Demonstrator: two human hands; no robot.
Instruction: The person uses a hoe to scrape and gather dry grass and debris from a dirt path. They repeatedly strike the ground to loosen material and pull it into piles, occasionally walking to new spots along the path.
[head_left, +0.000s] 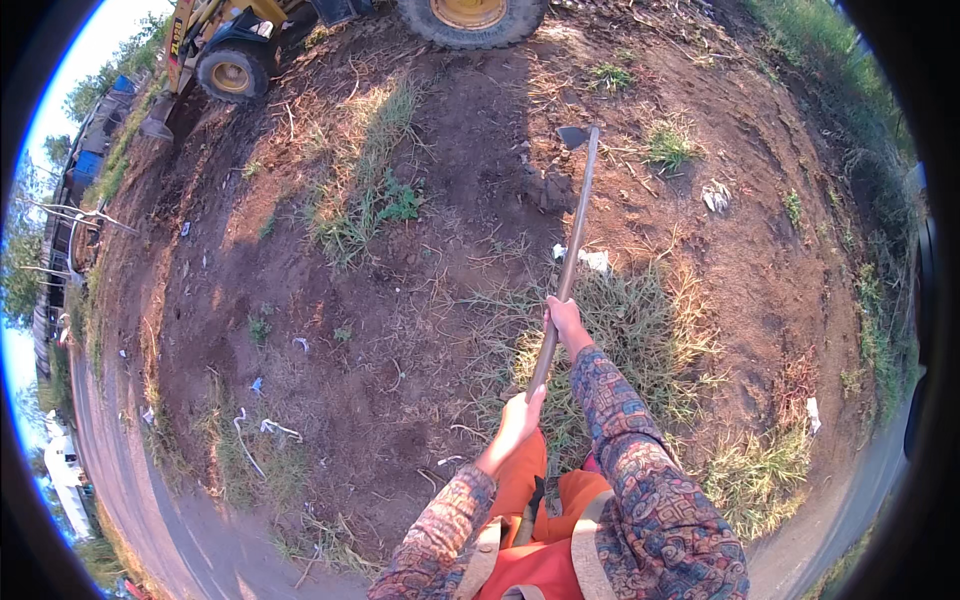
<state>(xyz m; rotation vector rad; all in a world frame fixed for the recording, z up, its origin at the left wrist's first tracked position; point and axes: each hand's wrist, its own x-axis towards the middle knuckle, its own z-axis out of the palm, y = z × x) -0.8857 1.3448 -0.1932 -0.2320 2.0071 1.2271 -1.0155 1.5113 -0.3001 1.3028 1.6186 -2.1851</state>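
Both my hands grip the long wooden handle of a hoe (573, 244), which slants up and away from my body. My left hand (521, 416) is closed around the lower end, near my orange trousers. Farther up the shaft, my right hand (568, 319) wraps around the wood. The dark metal blade (573, 136) at the far end points left, over bare soil beside a clod. Beneath the handle lie a tuft of grass (630, 337) and white scraps of litter (595, 260).
A yellow wheel loader with a large tire (474, 19) stands at the top, its bucket (157, 124) at the upper left. Litter, dry stalks and a leafy weed (401, 201) dot the soil. A paved road (142, 480) runs along the lower left.
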